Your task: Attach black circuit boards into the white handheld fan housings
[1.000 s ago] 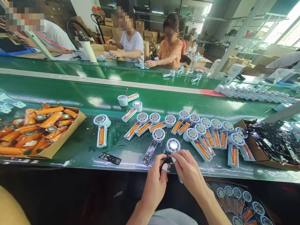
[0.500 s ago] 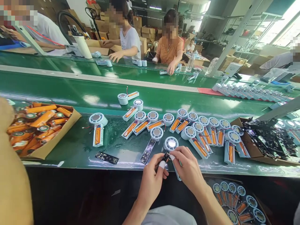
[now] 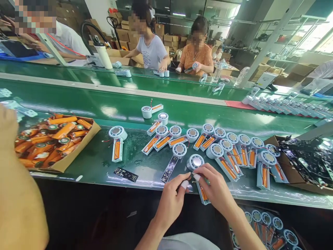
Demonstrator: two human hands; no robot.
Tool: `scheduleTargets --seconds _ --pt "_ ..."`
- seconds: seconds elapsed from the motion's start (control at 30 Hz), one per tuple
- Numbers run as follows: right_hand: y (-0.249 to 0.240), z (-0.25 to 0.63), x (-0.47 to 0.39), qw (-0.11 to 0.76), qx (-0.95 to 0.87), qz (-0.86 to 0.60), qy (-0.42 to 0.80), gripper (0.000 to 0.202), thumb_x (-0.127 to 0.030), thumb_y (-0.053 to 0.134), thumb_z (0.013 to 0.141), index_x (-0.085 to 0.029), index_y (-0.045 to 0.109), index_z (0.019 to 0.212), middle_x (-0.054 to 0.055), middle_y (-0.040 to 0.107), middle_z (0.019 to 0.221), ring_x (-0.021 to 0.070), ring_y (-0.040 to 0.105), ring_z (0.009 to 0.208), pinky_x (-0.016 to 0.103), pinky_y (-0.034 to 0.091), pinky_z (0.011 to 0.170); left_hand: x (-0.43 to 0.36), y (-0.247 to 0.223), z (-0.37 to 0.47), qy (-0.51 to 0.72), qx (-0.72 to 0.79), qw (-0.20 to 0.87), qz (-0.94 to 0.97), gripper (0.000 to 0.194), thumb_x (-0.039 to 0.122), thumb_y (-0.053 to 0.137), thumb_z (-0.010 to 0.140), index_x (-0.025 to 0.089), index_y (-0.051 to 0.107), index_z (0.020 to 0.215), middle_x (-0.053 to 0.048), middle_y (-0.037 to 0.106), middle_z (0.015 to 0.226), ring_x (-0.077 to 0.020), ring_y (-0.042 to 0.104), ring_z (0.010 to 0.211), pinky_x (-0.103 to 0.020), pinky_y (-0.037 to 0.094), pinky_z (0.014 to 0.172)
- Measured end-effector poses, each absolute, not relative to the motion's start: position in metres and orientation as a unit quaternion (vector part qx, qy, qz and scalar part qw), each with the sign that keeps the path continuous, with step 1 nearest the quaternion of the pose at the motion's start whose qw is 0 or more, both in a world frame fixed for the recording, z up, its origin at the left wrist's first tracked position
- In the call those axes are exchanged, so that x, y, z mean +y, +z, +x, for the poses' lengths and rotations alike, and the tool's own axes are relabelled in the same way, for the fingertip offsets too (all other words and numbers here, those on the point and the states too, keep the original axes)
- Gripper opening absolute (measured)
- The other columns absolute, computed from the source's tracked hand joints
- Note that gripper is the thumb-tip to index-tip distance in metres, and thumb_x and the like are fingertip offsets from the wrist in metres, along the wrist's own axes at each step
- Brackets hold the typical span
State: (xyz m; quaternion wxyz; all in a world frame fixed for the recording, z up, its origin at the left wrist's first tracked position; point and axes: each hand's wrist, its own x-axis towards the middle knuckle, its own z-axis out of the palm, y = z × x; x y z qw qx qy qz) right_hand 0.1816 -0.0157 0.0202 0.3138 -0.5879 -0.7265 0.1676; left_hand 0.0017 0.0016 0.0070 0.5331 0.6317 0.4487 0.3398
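Note:
My left hand (image 3: 173, 198) pinches a small dark circuit board, mostly hidden by the fingers. Against the board's upper end, my right hand (image 3: 212, 182) has its thumb and fingertips pressed together; a wire or connector there is too small to make out. White covers wrap both thumbs. Just beyond my fingertips is a light-blue round-headed unit (image 3: 195, 162), its handle with an orange battery (image 3: 203, 192) reaching toward me under my right hand. Left of it lies a unit with a board on its handle (image 3: 169, 169). A loose black circuit board (image 3: 126, 174) rests farther left.
A cardboard box of orange batteries (image 3: 58, 159) stands left, a box of black boards (image 3: 288, 166) right. Several round-headed units spread between them. Below the edge sits a container of more units (image 3: 265, 222). Another person's arm (image 3: 20, 194) is at far left; people work across the bench.
The camera view has shifted, so the bench items appear farther right. My hands stay together at the small board, which is now more hidden. Across the bench, a person has lifted a unit.

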Motion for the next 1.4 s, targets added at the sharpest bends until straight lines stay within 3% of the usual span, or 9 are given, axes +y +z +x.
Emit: scheduleTargets --seconds 0.13,0.37,0.5,0.73,0.87,1.0,1.13,1.3,1.4 --pt "0.025 0.191 -0.009 0.304 -0.727 -0.568 0.235 0.025 -0.021 0.051 0.099 -0.024 0.073 0.110 0.006 0.066 0.094 0.0212 0.066 0.086 0.031 0.055 0.073 0.012 0.013 -0.003 0.336 0.412 0.568 0.628 0.033 0.026 0.049 0.095 0.024 0.075 0.115 -0.006 0.078 0.110 -0.0181 0.069 0.072 -0.029 0.058 0.069" --pt "0.011 0.186 -0.011 0.331 -0.723 -0.581 0.173 0.025 -0.026 0.050 0.100 -0.024 0.075 0.105 0.008 0.067 0.093 0.0234 0.065 0.086 0.034 0.056 0.073 0.013 0.008 -0.005 0.343 0.415 0.564 0.626 0.032 0.024 0.052 0.093 0.025 0.076 0.115 -0.006 0.078 0.109 -0.0206 0.071 0.082 -0.032 0.057 0.080" --pt "0.017 0.192 -0.016 0.344 -0.702 -0.579 0.232 0.023 -0.030 0.056 0.098 -0.025 0.071 0.115 0.006 0.067 0.099 0.0212 0.066 0.087 0.031 0.057 0.075 0.010 0.006 -0.006 0.336 0.421 0.587 0.605 0.031 0.028 0.052 0.094 0.024 0.074 0.115 -0.005 0.077 0.106 -0.0166 0.067 0.070 -0.029 0.056 0.071" --pt "0.031 0.191 -0.044 0.376 -0.609 -0.659 0.232 0.025 -0.034 0.051 0.100 -0.022 0.068 0.115 0.005 0.071 0.090 0.0198 0.067 0.078 0.027 0.055 0.065 0.007 0.000 -0.005 0.332 0.460 0.619 0.543 0.034 0.032 0.047 0.093 0.014 0.063 0.117 -0.002 0.069 0.072 -0.0177 0.064 0.064 -0.030 0.053 0.065" --pt "0.026 0.173 -0.056 0.338 -0.646 -0.655 0.197 0.022 -0.030 0.048 0.102 -0.022 0.067 0.108 0.003 0.071 0.081 0.0168 0.064 0.064 0.025 0.051 0.057 0.003 0.001 -0.004 0.332 0.464 0.631 0.526 0.033 0.035 0.048 0.093 0.016 0.063 0.116 0.000 0.065 0.068 -0.0180 0.063 0.066 -0.031 0.053 0.067" --pt "0.017 0.160 -0.051 0.211 -0.743 -0.633 0.047 0.028 -0.017 0.043 0.097 -0.021 0.064 0.115 0.006 0.066 0.084 0.0202 0.063 0.069 0.027 0.047 0.056 0.002 0.002 -0.003 0.343 0.462 0.627 0.526 0.033 0.037 0.050 0.092 0.017 0.064 0.115 0.000 0.066 0.072 -0.0179 0.064 0.067 -0.031 0.054 0.066" --pt "0.016 0.163 -0.040 0.148 -0.777 -0.611 0.021 0.025 -0.009 0.043 0.093 -0.021 0.065 0.092 0.007 0.061 0.087 0.0220 0.062 0.073 0.029 0.047 0.057 0.002 0.003 -0.004 0.338 0.471 0.614 0.536 0.032 0.038 0.048 0.092 0.018 0.064 0.112 -0.003 0.070 0.078 -0.0191 0.067 0.067 -0.031 0.055 0.065" --pt "0.017 0.176 -0.034 0.310 -0.715 -0.598 0.188 0.020 -0.023 0.048 0.101 -0.023 0.067 0.098 0.006 0.062 0.097 0.0178 0.063 0.079 0.027 0.052 0.068 0.002 0.004 -0.008 0.303 0.475 0.575 0.593 0.036 0.028 0.044 0.095 0.022 0.059 0.126 -0.004 0.074 0.090 -0.0200 0.072 0.070 -0.032 0.056 0.070" --pt "0.010 0.176 -0.031 0.413 -0.622 -0.612 0.261 0.020 -0.032 0.052 0.101 -0.021 0.066 0.093 0.005 0.064 0.086 0.0166 0.061 0.070 0.026 0.051 0.062 0.000 0.003 -0.005 0.275 0.470 0.500 0.674 0.045 0.016 0.042 0.093 0.025 0.059 0.134 -0.006 0.075 0.099 -0.0212 0.072 0.075 -0.035 0.057 0.078"
